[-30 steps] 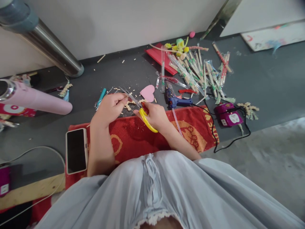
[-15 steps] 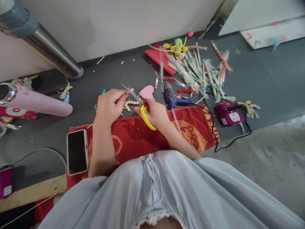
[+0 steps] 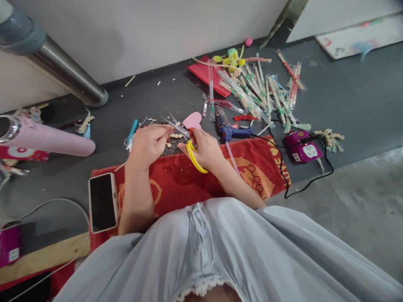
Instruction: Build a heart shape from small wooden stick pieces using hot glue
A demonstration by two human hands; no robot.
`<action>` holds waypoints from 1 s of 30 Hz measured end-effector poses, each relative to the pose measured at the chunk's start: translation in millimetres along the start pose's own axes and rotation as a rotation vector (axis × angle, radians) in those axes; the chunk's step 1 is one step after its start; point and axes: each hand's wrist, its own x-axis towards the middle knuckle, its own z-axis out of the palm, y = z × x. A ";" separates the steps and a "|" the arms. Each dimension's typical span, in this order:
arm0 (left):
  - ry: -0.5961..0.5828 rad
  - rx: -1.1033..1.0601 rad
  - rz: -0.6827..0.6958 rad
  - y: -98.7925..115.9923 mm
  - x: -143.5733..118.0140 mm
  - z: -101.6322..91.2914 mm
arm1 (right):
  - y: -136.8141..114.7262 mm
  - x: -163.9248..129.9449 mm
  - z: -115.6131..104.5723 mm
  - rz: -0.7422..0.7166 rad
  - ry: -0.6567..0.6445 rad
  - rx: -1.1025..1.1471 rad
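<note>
My right hand (image 3: 206, 150) grips yellow-handled scissors (image 3: 192, 156) whose blades (image 3: 172, 122) point up and left, slightly apart. My left hand (image 3: 147, 143) pinches a thin small piece right at those blades; what the piece is I cannot tell. Both hands hover over the far edge of a red patterned towel (image 3: 176, 180) on the dark floor. Pale wooden scraps (image 3: 176, 136) lie under the blades. A pink foam heart (image 3: 192, 120) lies just beyond the scissors.
A blue glue gun (image 3: 229, 131) lies right of my hands, its cord running to a purple socket (image 3: 301, 151). Wrapped chopsticks (image 3: 258, 90) and red card (image 3: 206, 72) lie beyond. A phone (image 3: 102, 202) rests on the towel's left end; a pink roll (image 3: 47, 140) and steel pipe (image 3: 59, 69) stand left.
The view has tilted slightly. My left hand has moved a little closer to the scissor blades, which stay near the pink heart.
</note>
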 end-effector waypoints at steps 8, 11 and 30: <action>0.046 0.077 0.105 -6.3 0.2 4.3 | -4.5 0.0 -4.2 0.086 -0.051 -0.009; 0.048 0.095 0.122 -7.5 -0.1 4.0 | -6.0 0.1 -5.7 0.106 -0.060 -0.021; -0.011 -0.071 0.043 1.7 0.5 -3.9 | 13.5 3.0 14.4 -0.172 0.198 0.064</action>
